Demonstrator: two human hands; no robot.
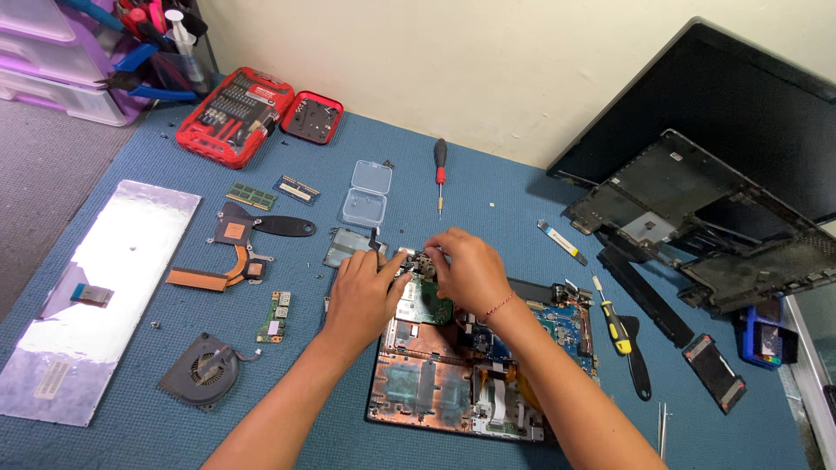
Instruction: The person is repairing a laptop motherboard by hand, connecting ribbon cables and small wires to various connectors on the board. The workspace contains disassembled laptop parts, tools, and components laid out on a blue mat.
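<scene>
Blue desk (488,187) carries all. Laptop base (435,383) lies under both hands. Green board (427,305) sits at its far edge, pinched by left hand (361,292) and right hand (466,270). Left: heat pipe (222,261), fan (202,370). Beyond: red screwdriver (441,170).

Both forearms come in from the bottom and angle toward each other. Left hand (361,292) is palm down, fingers curled, thumb poking right. Right hand (468,268) sits just beside it, knuckles up, fingertips pinched together, thin bracelet on that wrist.
</scene>
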